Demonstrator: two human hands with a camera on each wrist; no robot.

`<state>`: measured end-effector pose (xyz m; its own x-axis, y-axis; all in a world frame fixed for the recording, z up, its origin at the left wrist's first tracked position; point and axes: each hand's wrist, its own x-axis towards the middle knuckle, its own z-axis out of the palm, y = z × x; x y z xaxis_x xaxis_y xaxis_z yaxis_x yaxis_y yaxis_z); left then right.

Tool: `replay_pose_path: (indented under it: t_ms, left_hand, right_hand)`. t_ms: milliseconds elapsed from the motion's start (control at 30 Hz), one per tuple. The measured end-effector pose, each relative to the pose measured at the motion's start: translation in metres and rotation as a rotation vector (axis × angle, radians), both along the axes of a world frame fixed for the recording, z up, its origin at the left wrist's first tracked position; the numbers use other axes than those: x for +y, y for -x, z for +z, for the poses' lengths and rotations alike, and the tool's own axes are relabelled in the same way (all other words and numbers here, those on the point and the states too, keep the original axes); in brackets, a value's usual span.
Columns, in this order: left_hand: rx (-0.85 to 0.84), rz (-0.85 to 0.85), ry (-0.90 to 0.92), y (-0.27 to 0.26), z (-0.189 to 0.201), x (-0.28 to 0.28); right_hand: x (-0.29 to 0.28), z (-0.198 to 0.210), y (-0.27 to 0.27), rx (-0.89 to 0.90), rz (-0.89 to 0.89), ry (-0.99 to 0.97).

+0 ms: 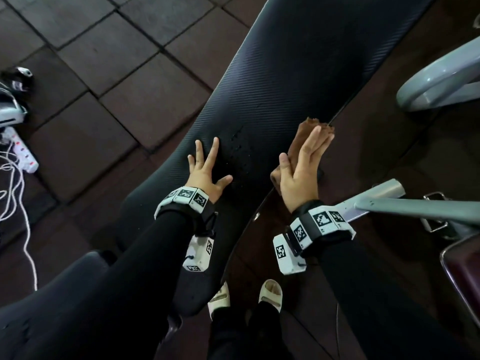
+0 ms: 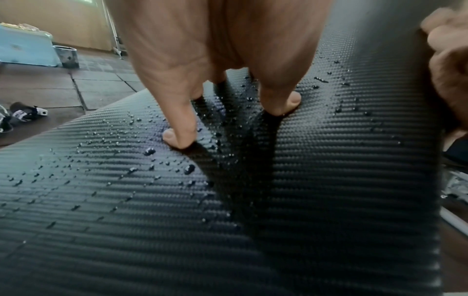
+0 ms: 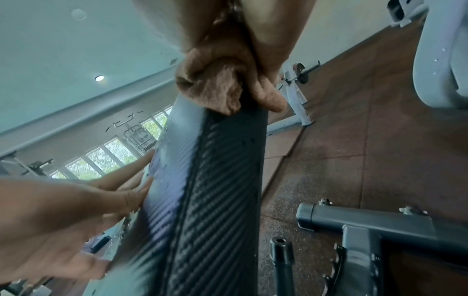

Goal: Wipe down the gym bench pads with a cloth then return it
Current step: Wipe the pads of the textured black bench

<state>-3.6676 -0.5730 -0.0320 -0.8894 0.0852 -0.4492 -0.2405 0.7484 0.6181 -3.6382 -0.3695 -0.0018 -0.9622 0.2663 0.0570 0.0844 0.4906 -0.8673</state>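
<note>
The black ribbed bench pad (image 1: 298,74) runs from lower left to upper right. Water droplets (image 2: 152,152) bead on its surface. My left hand (image 1: 207,167) rests flat on the pad with its fingers spread, and two fingertips (image 2: 174,138) press the wet surface. My right hand (image 1: 304,162) presses a brown cloth (image 1: 301,131) with straight fingers against the pad's right side edge. In the right wrist view the cloth (image 3: 215,88) bunches over the pad edge (image 3: 215,180) under my palm.
Grey machine frame parts (image 1: 439,81) and a grey bar (image 1: 415,206) stand to the right of the bench. A white power strip with cables (image 1: 23,154) lies on the dark tiled floor at left. My sandalled feet (image 1: 270,294) stand below the pad.
</note>
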Motion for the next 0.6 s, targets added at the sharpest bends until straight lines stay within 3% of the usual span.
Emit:
replay_pose_path:
  t_ms: [133,367,467,600]
  left_hand:
    - [0.029,-0.014,0.042,-0.002,0.002,0.002]
    - [0.265,-0.023,0.114,-0.041,-0.006,-0.011]
    - [0.157,-0.007,0.201,-0.071,-0.019,-0.029]
    - [-0.084,0.225,0.06,-0.112,-0.039,-0.06]
  right_hand:
    - [-0.024,-0.006,-0.019,0.032,-0.037,-0.053]
    - [-0.065,-0.031,-0.081,-0.112,0.133,-0.223]
    - [-0.048,-0.023,-0.063,-0.148,0.065,-0.416]
    - [-0.009,0.005,-0.012,-0.163,-0.036,-0.681]
